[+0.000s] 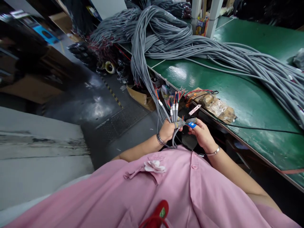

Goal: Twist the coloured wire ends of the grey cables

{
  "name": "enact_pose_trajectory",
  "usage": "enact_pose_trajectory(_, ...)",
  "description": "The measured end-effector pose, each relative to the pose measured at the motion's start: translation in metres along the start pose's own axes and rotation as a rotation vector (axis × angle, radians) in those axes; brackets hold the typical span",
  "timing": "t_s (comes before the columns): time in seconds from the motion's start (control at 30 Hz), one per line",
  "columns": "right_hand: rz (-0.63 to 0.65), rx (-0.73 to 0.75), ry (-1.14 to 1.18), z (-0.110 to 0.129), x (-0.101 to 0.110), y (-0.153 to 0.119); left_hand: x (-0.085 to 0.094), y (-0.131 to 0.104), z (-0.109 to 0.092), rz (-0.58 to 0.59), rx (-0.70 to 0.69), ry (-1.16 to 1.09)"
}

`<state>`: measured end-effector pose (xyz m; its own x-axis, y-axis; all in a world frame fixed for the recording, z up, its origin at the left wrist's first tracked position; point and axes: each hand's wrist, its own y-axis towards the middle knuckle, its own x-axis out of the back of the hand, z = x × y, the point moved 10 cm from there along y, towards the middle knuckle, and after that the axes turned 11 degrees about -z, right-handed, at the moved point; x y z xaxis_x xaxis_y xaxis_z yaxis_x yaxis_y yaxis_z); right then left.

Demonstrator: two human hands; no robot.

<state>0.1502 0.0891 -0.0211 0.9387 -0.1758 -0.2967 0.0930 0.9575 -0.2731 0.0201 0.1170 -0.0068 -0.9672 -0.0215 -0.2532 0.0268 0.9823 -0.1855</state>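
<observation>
My left hand (pixel 168 129) is closed around several grey cables (pixel 175 115), whose ends stick up with white sleeves and fanned coloured wires (pixel 174 99). One more grey cable (pixel 164 109) leans apart to the left with its own bared wires. Grey coverings wrap some fingertips on both hands. My right hand (pixel 201 133), close beside the left, pinches a small blue piece (pixel 192 125) with a white mark; its exact kind is unclear. Thin wires show between the two hands, partly hidden by the fingers.
A green-topped table (pixel 256 104) runs along the right, bearing a long bundle of grey cables (pixel 213 47). Near its edge lie a taped cardboard piece (pixel 218 107) and a pink-and-white strip (pixel 195 110). A cardboard box (pixel 140 96) sits on the floor; a white surface (pixel 42 158) is at left.
</observation>
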Motion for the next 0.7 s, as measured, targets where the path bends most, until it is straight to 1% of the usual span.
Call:
enact_pose_trajectory(0.1,0.044,0.016,-0.038,0.008,-0.003,0.001,-0.002,0.0,0.003,0.031,0.012,0.034)
enact_pose_trajectory(0.23,0.053,0.065,-0.102,0.014,-0.011,0.004,-0.009,-0.002,0.004,0.076,0.026,0.075)
enact_pose_trajectory(0.33,0.027,0.105,-0.086,0.017,-0.015,0.006,-0.012,-0.004,0.004,0.092,0.048,0.084)
enact_pose_trajectory(0.43,-0.027,0.147,-0.058,0.019,-0.012,0.007,-0.013,-0.004,0.004,0.091,0.048,0.077)
enact_pose_trajectory(0.53,-0.072,0.145,-0.052,0.015,-0.006,0.008,-0.011,-0.003,0.004,0.085,0.035,0.065)
enact_pose_trajectory(0.7,-0.141,0.059,0.02,0.0,0.004,0.01,-0.007,-0.001,0.006,0.074,0.01,0.091)
